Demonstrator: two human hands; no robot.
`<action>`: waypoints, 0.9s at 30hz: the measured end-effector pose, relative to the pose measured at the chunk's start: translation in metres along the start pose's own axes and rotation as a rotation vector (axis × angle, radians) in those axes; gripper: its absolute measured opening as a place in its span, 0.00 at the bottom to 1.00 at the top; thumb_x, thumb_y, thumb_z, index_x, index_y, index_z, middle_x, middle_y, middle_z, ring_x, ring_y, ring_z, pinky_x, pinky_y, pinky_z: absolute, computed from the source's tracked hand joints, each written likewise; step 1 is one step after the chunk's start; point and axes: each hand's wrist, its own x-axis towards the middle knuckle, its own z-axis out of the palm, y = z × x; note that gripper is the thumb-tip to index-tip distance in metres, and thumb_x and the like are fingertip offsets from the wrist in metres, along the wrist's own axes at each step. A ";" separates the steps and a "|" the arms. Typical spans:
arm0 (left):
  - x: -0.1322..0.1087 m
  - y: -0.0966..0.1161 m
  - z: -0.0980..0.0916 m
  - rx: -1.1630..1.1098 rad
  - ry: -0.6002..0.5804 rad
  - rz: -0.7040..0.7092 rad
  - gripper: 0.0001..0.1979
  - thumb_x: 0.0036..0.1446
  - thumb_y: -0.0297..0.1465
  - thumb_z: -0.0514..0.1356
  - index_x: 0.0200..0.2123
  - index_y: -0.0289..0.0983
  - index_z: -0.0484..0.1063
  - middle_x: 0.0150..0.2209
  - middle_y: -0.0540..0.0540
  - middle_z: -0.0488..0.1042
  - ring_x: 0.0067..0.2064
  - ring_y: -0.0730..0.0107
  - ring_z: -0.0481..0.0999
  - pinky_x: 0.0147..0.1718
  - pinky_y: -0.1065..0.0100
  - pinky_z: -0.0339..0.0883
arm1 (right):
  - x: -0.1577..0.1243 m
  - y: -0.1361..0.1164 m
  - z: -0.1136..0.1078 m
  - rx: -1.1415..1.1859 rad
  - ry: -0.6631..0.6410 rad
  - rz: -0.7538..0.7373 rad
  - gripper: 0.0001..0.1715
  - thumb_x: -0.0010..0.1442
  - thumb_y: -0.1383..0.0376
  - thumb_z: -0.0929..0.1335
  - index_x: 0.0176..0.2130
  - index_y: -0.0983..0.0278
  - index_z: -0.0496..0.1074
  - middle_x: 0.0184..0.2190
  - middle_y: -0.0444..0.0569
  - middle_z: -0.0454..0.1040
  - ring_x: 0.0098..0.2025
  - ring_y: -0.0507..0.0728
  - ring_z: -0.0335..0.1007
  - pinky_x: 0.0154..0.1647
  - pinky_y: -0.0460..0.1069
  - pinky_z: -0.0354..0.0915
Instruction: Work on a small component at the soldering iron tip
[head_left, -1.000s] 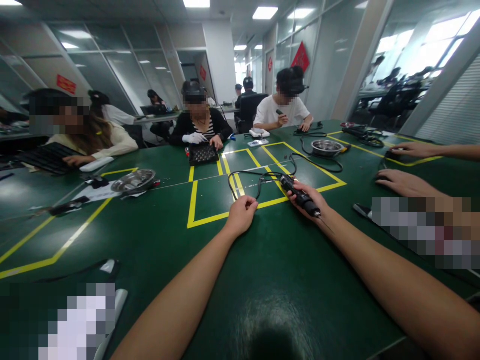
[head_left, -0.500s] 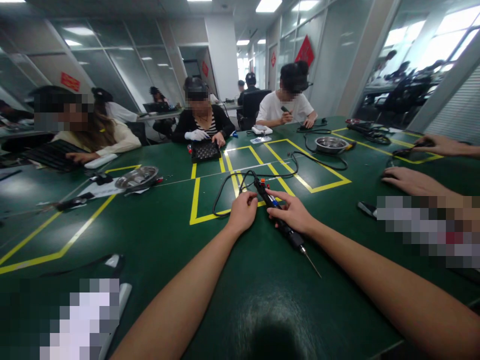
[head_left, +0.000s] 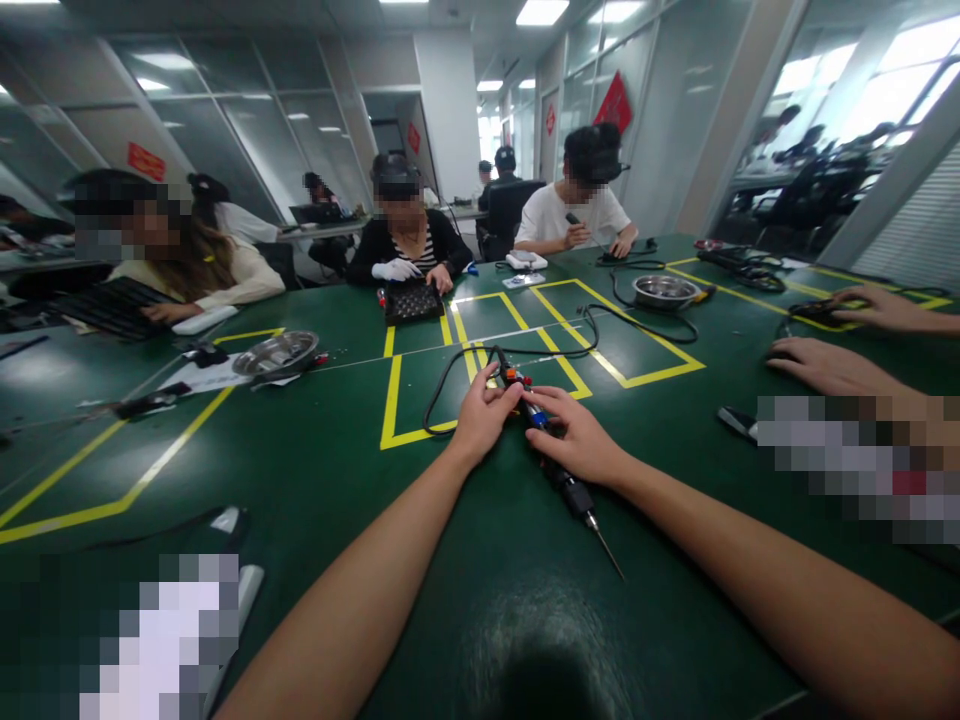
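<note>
A black electric screwdriver (head_left: 576, 497) with a blue band lies slanted over the green table (head_left: 450, 560), its long thin metal bit pointing toward me and to the right. My right hand (head_left: 576, 438) is closed round the middle of its body, fingers across the top. At the cable end, my left hand (head_left: 484, 415) closes on the tool with thumb and fingers, beside small orange and red parts. Some of the left fingertips are hidden behind the tool. From that end a black cable (head_left: 429, 400) loops left, then runs back across the table.
Yellow tape (head_left: 390, 400) marks rectangles on the table. Metal bowls stand at left (head_left: 277, 353) and at back right (head_left: 666, 290). A co-worker's hands (head_left: 825, 365) rest at the right. Other people sit across the table, one with a black tray (head_left: 412, 303). Blurred-out items lie near both front corners.
My left hand has moved forward and right onto the screwdriver's cable end. The screwdriver has shifted slightly, its bit swinging left and nearer me. My right hand stays on the body.
</note>
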 end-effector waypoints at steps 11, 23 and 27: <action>-0.001 0.004 0.000 -0.053 0.005 -0.008 0.36 0.55 0.36 0.67 0.64 0.39 0.58 0.42 0.42 0.82 0.38 0.64 0.82 0.37 0.65 0.76 | 0.002 0.005 0.007 0.282 -0.068 0.366 0.51 0.53 0.60 0.77 0.68 0.65 0.55 0.52 0.58 0.75 0.34 0.56 0.79 0.37 0.52 0.75; -0.003 -0.003 0.000 0.244 0.106 0.110 0.29 0.60 0.44 0.63 0.61 0.40 0.65 0.35 0.48 0.76 0.33 0.69 0.76 0.33 0.68 0.72 | 0.003 0.005 0.009 0.343 -0.039 0.358 0.43 0.53 0.64 0.77 0.63 0.65 0.62 0.38 0.48 0.79 0.30 0.55 0.78 0.30 0.48 0.73; -0.005 0.002 -0.001 0.294 0.144 0.196 0.27 0.60 0.44 0.63 0.59 0.40 0.68 0.32 0.49 0.72 0.30 0.72 0.70 0.32 0.70 0.67 | 0.002 0.008 0.008 0.291 -0.065 0.312 0.41 0.54 0.63 0.76 0.63 0.64 0.64 0.38 0.49 0.79 0.31 0.56 0.78 0.31 0.49 0.73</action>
